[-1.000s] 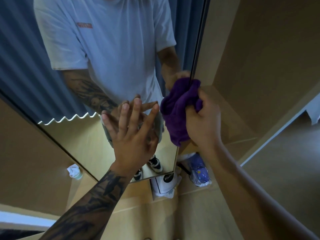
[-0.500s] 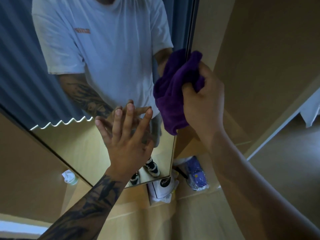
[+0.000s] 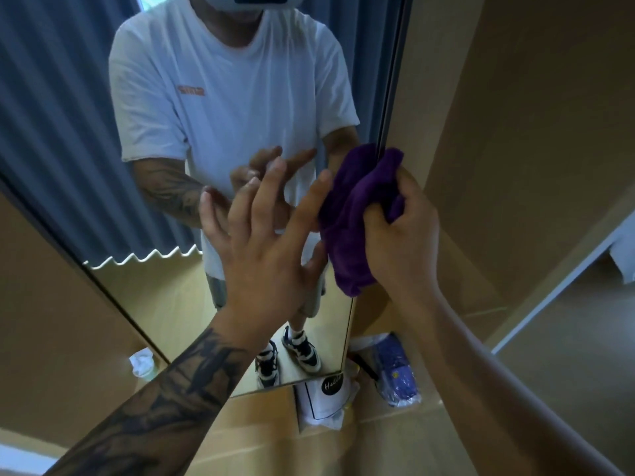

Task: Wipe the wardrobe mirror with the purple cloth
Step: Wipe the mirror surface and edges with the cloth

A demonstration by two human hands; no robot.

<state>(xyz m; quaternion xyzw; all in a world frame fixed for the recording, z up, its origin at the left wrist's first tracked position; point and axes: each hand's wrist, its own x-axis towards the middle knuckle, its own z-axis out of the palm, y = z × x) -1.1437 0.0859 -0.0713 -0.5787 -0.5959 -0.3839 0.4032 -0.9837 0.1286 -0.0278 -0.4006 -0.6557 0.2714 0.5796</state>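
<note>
While the tattooed left forearm reaches up from the near left, the left hand (image 3: pixel 264 249) spreads straight, released fingers against the mirror (image 3: pixel 144 297). Just to its right, the right hand (image 3: pixel 400 238) curls its fingers around the bunched purple cloth (image 3: pixel 347 221), pressed at the mirror's right edge.

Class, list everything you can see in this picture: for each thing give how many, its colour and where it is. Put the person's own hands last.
Wardrobe mirror: one, reflecting the person and a blue curtain, on the open door at left and centre.
Purple cloth: one, bunched, at the mirror's right edge.
Wardrobe: one, tan wood, interior at right.
White bag: one, with a black round label, on the wardrobe floor below the mirror.
Blue package: one, in clear wrap, on the wardrobe floor right of the bag.
White crumpled item: one, low at left beside the door.
Left hand: fingers spread, on the glass.
Right hand: grips the cloth.
</note>
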